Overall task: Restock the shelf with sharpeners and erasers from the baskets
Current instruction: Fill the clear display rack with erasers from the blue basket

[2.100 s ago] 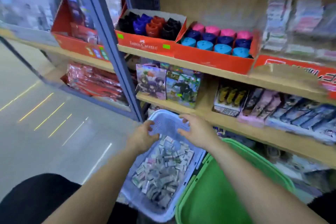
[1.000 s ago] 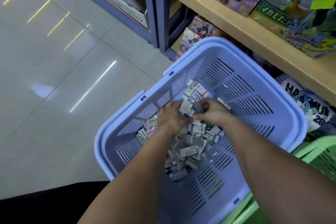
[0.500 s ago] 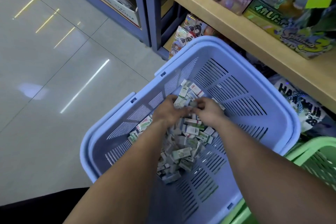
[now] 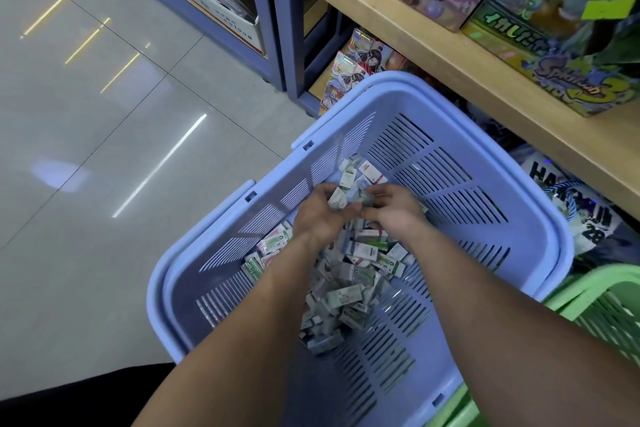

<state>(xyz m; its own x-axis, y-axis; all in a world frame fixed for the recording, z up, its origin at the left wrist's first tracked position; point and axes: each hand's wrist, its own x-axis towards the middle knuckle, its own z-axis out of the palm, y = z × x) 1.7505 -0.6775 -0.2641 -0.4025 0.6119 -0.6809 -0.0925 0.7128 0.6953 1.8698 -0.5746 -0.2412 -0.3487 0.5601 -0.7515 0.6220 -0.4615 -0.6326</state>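
Pale glossy floor tiles spread out to your left, and nearest to you both bare forearms reach down into the blue basket, which sits tilted against the shelving. Your left hand and right hand meet at the far end of the heap of erasers, small wrapped blocks piled along the basket's floor. The fingers of your left hand are curled round a few erasers, one pale pack standing up out of the grip. Your right fingers are bent in too and pinch at a wrapped piece just beside it, though how many they hold is hard to tell. A second ago both hands lay lower and flatter in the pile. Now they have drawn together and the left has stock lifted clear of the heap, so I judge the gathering is under way and a handful is nearly made. Nothing has gone up to the shelf yet, and most of the erasers are in the basket. To your right the rim of a green basket touches the blue one, its contents out of view, and no sharpeners show here. Beyond it runs the wooden shelf carrying colourful game boxes, with card packs tucked on the level beneath.
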